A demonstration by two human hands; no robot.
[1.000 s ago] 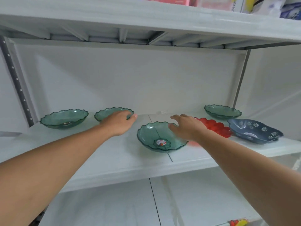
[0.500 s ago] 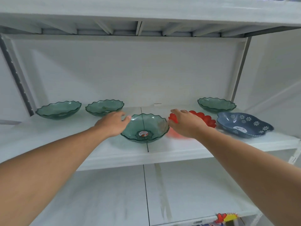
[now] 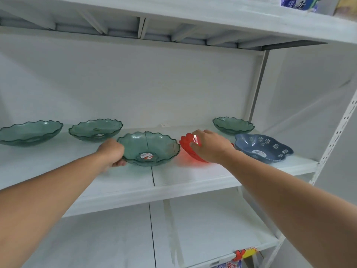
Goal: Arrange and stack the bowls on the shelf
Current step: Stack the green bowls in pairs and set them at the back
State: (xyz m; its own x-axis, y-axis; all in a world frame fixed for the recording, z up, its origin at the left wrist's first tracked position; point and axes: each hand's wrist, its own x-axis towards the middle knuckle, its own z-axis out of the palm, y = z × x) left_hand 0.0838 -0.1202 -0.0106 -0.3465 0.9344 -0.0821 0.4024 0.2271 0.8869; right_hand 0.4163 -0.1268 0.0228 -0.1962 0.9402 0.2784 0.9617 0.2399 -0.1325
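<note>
Several bowls stand on the white middle shelf [image 3: 193, 182]. My left hand [image 3: 112, 153] grips the left rim of a green scalloped bowl [image 3: 148, 148] with a red sticker, at the shelf's middle. My right hand [image 3: 209, 146] holds a red scalloped bowl [image 3: 188, 145], tilted up on its edge just right of it. Two more green bowls sit at the left, one far left [image 3: 29, 132] and one nearer [image 3: 95, 129]. Another green bowl [image 3: 232, 124] sits at the back right, with a blue flowered bowl [image 3: 263, 147] in front of it.
The upper shelf [image 3: 193, 18] overhangs closely above, with packaged goods [image 3: 297, 2] at its top right. A lower shelf [image 3: 173, 229] lies beneath. A perforated upright [image 3: 336, 132] bounds the right side, and the back panel [image 3: 154, 84] closes the rear.
My left hand moved from the second green bowl to the middle bowl's left rim. My right hand left the middle bowl, took the red bowl and tilted it up.
</note>
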